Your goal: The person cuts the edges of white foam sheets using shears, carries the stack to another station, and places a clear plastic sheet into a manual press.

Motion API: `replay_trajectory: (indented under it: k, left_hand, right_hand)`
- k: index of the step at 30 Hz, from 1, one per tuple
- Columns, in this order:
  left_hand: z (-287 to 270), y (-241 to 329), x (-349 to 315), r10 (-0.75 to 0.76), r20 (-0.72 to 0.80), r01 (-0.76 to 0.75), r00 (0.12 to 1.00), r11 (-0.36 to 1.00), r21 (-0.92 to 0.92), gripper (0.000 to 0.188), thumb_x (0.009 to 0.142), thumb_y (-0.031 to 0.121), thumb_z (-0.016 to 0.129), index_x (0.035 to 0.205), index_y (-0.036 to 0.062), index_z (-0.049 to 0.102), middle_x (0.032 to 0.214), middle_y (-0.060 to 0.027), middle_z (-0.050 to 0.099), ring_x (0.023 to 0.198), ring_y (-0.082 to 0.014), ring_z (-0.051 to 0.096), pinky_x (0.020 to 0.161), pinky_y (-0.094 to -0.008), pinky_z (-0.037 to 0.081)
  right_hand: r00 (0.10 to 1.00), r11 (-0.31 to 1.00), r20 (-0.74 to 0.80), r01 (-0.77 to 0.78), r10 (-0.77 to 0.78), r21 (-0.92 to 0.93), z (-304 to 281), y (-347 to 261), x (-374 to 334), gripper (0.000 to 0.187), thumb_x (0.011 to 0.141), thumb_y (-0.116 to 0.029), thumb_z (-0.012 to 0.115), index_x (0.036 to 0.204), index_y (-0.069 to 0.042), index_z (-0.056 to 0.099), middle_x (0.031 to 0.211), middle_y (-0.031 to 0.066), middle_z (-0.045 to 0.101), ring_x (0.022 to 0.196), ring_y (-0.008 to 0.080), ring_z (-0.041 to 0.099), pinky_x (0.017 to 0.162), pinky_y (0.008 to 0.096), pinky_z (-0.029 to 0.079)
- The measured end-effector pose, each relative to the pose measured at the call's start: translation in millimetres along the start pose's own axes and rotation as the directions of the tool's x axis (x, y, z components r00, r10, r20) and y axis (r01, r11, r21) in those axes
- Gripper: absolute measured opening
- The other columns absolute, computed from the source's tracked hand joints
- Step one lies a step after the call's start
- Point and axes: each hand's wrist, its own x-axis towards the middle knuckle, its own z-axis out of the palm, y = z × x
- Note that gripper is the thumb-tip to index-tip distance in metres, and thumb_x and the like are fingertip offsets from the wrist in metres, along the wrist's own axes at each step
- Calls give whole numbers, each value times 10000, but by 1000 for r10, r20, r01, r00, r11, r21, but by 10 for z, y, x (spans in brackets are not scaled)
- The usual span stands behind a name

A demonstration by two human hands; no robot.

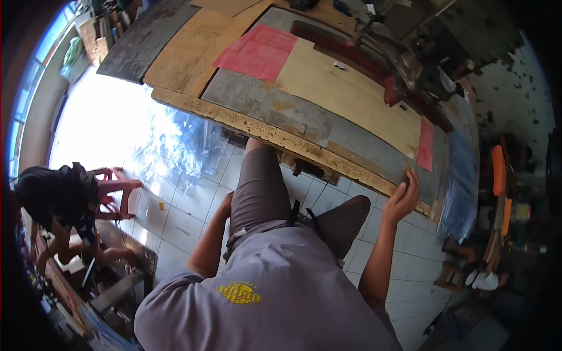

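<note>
My right hand [404,198] rests at the front edge of the worktable [275,136], near its right corner. Its fingers are stretched out and hold nothing. Down beside my left thigh hangs my left hand [225,205], away from the table; its fingers are mostly hidden. On the table's grey board [246,93] lies a long pale yellow sheet [328,82]. A pink piece [257,52] covers its left end, and a narrow pink strip [425,146] lies at its right end, close to my right fingertips. A dark red bar [345,50] crosses over the sheet's far side.
A metal mechanism [421,76] stands at the back right of the table. Clear plastic film [181,140] lies on the tiled floor at left, near a red stool [117,190]. Another person [64,199] bends over at far left. Blue plastic [459,199] hangs at the table's right end.
</note>
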Motion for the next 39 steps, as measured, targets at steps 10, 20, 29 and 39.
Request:
replay_trajectory:
  k: [10, 20, 29, 39]
  left_hand:
    - [-74, 1205, 55, -299, 96, 314, 949, 894, -319, 977, 1005, 739, 252, 1555, -64, 335, 1493, -257, 508, 1391, -292, 492, 1184, -353, 324]
    - [135, 1680, -121, -164, -178, 180, 970, 981, 78, 976, 996, 701, 375, 1539, -107, 310, 1556, -352, 373, 1476, -432, 362, 1206, -389, 283]
    - [170, 2269, -197, 130, -634, -270, 762, 954, -129, 505, 1057, 313, 553, 1444, 0, 468, 1421, -246, 532, 1350, -331, 512, 1131, -409, 377]
    - [-956, 4128, 230, 773, -628, -583, 87, 551, 597, 230, 950, 86, 581, 1172, 31, 568, 1269, -166, 633, 1200, -341, 570, 1074, -463, 388]
  right_hand:
    - [999, 997, -38, 3, -6, -83, 58, 38, -83, 365, 1063, -346, 442, 1236, -95, 644, 1316, 74, 641, 1237, 310, 581, 1043, 447, 360]
    - [999, 997, 21, -43, 45, -67, -14, 107, -103, 335, 1024, -320, 562, 1280, -107, 599, 1364, 75, 589, 1300, 291, 532, 1087, 472, 338]
    - [997, 998, -70, -34, 31, -43, 13, 94, -126, 299, 1018, -265, 563, 1250, -92, 632, 1334, 82, 617, 1258, 287, 568, 1080, 461, 353]
    - [982, 958, 134, -164, 135, 237, -184, 248, 232, 236, 1035, -174, 534, 1033, -26, 718, 1110, 109, 721, 1056, 298, 661, 930, 393, 487]
